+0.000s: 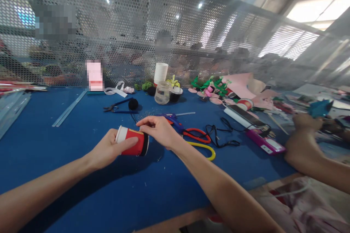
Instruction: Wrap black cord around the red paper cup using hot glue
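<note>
My left hand (pixel 108 147) is closed around a red paper cup (pixel 133 143) with a white end, holding it on its side above the blue table. Black yarn (pixel 146 145) covers the cup's right end. At that end, my right hand (pixel 157 131) pinches a thin black strand with thumb and forefinger. The strand runs up towards a black yarn ball (pixel 133 104), which lies beside blue-handled pliers (pixel 117 108). Just behind my right wrist are scissors with red and yellow handles (pixel 198 135) and a blue glue gun (pixel 175 122), partly hidden.
A glass jar (pixel 163 94), stacked white cups (pixel 160 72) and a black-wrapped cup (pixel 175 95) stand at the back. Green paper plants (pixel 212 86), a purple device (pixel 265 142) and a black cable (pixel 218 136) lie right. Another person's arm (pixel 308 153) rests there. A perforated screen (pixel 123 25) borders the table.
</note>
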{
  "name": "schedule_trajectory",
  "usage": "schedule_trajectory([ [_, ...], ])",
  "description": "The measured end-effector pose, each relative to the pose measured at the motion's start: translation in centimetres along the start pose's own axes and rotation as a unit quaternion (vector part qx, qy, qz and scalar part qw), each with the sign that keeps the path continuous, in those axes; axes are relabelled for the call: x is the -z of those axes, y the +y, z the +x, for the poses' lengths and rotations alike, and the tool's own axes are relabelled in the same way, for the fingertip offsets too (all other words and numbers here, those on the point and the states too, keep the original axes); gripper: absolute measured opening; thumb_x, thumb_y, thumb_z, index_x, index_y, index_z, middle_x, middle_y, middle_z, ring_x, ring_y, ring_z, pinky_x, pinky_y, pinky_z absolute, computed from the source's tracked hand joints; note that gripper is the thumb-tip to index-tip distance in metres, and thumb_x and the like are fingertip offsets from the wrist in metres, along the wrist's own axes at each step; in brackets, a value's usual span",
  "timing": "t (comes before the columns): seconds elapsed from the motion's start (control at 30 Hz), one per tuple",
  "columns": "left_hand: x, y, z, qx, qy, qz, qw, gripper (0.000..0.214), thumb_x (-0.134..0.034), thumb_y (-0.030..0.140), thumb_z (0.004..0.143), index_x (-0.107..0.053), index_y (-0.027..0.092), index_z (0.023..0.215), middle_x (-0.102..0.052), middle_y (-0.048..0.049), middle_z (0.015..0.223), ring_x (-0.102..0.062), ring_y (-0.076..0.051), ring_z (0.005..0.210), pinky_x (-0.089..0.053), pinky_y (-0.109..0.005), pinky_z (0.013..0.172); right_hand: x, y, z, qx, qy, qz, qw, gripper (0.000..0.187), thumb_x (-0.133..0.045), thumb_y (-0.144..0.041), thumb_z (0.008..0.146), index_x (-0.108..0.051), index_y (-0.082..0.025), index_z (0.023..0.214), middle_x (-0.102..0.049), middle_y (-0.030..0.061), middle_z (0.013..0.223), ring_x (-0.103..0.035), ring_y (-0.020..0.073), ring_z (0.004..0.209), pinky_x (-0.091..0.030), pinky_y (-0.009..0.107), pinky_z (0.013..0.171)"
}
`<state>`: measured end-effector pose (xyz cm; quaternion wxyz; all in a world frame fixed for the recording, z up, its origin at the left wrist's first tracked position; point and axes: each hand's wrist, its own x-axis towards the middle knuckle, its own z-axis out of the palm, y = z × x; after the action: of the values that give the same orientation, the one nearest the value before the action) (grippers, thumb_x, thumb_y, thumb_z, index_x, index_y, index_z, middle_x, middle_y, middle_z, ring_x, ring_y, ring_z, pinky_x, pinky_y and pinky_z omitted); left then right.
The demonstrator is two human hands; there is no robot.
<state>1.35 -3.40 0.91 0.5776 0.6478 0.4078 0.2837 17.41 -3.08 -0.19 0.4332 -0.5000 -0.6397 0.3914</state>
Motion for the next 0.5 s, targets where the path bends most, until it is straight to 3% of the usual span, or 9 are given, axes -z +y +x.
schedule_trajectory([
  [0.17, 0.0, 0.2, 0.4, 0.052, 0.023, -0.103, 0.993, 0.017, -0.063, 0.029, 0.058, -0.06, 0.012, 0.058, -0.053, 0.0033, 0.043, -0.041, -0.006, 0.038, -0.029, -0.017, 0.038, 0.2, 0.7, 0.5, -0.017, 0.01, -0.035, 0.999, 0.013, -0.051, -0.013, 0.069, -0.062, -0.016, 0.075, -0.062, 0.0015, 0.068, -0.054, 0.0112, 0.06, -0.042, 0.026, 0.06],
  [0.37, 0.5, 0.8, 1.4, 0.099, 0.097, -0.235, 0.962, 0.011, -0.055, 0.022, 0.065, -0.057, 0.012, 0.062, -0.056, 0.0005, 0.049, -0.048, -0.008, 0.041, -0.037, -0.017, 0.04, 1.0, 0.5, 0.4, 0.058, 0.079, -0.099, 0.99, 0.022, -0.043, -0.029, 0.078, -0.055, -0.015, 0.065, -0.056, 0.0021, 0.062, -0.05, 0.0118, 0.056, -0.039, 0.025, 0.055],
  [0.5, 0.7, 0.6, 1.8, 0.125, 0.109, -0.26, 0.951, 0.01, -0.052, 0.02, 0.069, -0.056, 0.011, 0.064, -0.055, 0.0003, 0.048, -0.048, -0.008, 0.039, -0.038, -0.018, 0.038, 0.7, -0.7, -0.7, 0.092, -0.018, -0.089, 0.992, 0.017, -0.052, -0.033, 0.072, -0.051, -0.017, 0.068, -0.053, -0.0008, 0.063, -0.046, 0.0101, 0.056, -0.037, 0.022, 0.053],
])
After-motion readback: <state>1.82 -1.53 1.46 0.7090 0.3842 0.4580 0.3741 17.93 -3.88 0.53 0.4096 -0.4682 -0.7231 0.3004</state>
